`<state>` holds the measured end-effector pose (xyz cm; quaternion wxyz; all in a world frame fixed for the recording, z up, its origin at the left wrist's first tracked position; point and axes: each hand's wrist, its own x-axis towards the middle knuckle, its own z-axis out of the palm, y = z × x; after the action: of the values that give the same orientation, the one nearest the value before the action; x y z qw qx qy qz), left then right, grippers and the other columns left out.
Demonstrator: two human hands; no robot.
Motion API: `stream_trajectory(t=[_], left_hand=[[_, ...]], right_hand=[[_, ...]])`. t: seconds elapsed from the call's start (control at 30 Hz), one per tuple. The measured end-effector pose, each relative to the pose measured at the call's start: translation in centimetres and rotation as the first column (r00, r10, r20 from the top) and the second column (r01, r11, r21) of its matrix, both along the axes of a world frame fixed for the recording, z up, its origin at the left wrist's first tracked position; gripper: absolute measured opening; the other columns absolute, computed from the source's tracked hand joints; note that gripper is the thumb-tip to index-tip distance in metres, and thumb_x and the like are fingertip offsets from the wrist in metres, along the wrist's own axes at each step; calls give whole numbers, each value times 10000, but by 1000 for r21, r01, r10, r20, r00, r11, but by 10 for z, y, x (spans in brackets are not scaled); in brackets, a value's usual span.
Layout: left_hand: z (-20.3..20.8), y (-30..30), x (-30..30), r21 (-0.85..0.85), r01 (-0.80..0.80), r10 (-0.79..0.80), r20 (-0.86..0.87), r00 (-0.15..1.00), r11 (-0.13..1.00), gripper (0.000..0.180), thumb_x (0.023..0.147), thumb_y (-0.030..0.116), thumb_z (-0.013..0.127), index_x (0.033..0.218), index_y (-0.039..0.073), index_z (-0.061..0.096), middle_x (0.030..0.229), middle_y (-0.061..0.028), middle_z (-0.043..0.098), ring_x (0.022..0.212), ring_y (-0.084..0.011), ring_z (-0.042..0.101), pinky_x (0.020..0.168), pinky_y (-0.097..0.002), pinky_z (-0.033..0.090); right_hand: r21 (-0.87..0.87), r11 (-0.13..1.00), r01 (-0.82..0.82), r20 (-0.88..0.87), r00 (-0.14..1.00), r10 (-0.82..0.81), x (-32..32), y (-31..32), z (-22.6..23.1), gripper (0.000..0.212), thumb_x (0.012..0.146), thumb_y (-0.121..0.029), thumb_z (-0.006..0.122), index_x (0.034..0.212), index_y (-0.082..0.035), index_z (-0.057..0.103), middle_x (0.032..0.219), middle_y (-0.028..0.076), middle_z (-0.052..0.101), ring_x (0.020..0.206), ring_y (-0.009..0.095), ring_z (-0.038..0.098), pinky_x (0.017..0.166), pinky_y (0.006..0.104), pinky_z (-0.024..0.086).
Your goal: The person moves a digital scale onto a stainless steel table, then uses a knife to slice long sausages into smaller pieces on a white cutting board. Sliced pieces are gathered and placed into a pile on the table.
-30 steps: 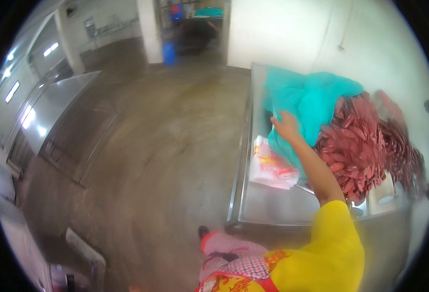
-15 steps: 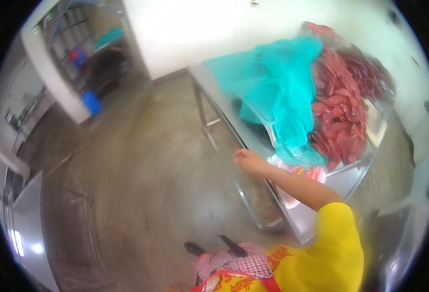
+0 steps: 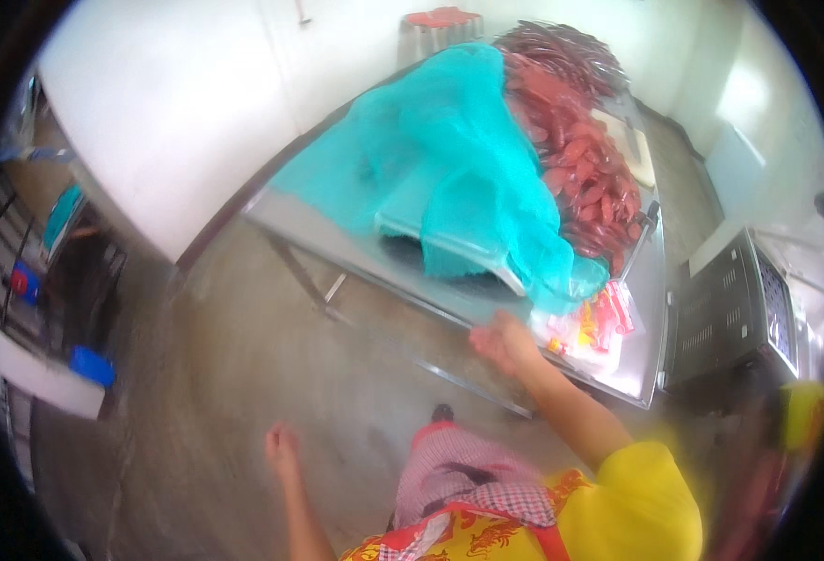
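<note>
My right hand (image 3: 505,343) hangs in the air beside the near edge of a metal table (image 3: 337,241), fingers curled and nothing seen in them. Lower left, over the floor, is my left hand (image 3: 283,444); motion blurs its fingers, and I see no object in it. Nearest my right hand lies a clear, red and yellow printed plastic package (image 3: 592,327) on the table's corner. Behind it, teal netting (image 3: 449,159) drapes over a pale tray (image 3: 440,245). A heap of glossy, reddish-brown flat oval pieces (image 3: 585,178) lies along the netting's right side.
Past the heap lies a white board (image 3: 629,150). A red-topped stool (image 3: 443,19) stands by the back wall. Right of the table is a vented metal appliance (image 3: 716,318). Blue containers (image 3: 91,366) stand near a doorway at left. Table legs (image 3: 304,271) reach the wet-looking floor.
The view has swung right, so the table sits further left and the metal appliance shows. My left hand has come into view. My right hand remains by the table's near edge.
</note>
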<state>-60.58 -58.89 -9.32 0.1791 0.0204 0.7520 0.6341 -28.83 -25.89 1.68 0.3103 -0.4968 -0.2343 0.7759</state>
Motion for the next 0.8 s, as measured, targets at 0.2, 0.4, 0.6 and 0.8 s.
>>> stream_trajectory(t=[0.2, 0.4, 0.6, 0.8], left_hand=[[72, 223, -25, 301, 462, -499, 56, 865, 834, 274, 930, 73, 528, 1197, 22, 561, 974, -89, 651, 726, -161, 634, 650, -290, 544], [96, 353, -29, 260, 653, -703, 267, 659, 711, 359, 942, 64, 470, 1295, 1, 481, 921, -126, 654, 667, -175, 633, 589, -288, 544], [94, 434, -66, -22, 865, -809, 343, 478, 502, 202, 939, 109, 489, 1095, -18, 503, 873, -148, 639, 561, -206, 607, 500, -311, 515], [73, 505, -74, 325, 653, -725, 205, 657, 684, 265, 939, 187, 510, 1100, -22, 529, 846, -157, 660, 577, -230, 637, 456, -300, 528]], right_hand=[[-98, 968, 229, -188, 951, -244, -10, 31, -14, 484, 1004, -144, 347, 1448, -99, 159, 1168, 272, 545, 995, 366, 614, 814, 457, 514], [-132, 771, 623, -177, 751, -637, -19, 45, -19, 438, 995, -334, 421, 1345, -99, 302, 1142, 199, 524, 999, 341, 601, 824, 464, 492], [-192, 555, 809, -159, 533, -831, -32, 64, -44, 366, 957, -375, 433, 1190, -93, 420, 1089, 151, 495, 1010, 317, 514, 863, 477, 458], [-64, 514, 855, -156, 500, -852, -34, 85, -90, 306, 926, -310, 435, 1143, -103, 498, 1059, 120, 546, 988, 290, 536, 861, 509, 446]])
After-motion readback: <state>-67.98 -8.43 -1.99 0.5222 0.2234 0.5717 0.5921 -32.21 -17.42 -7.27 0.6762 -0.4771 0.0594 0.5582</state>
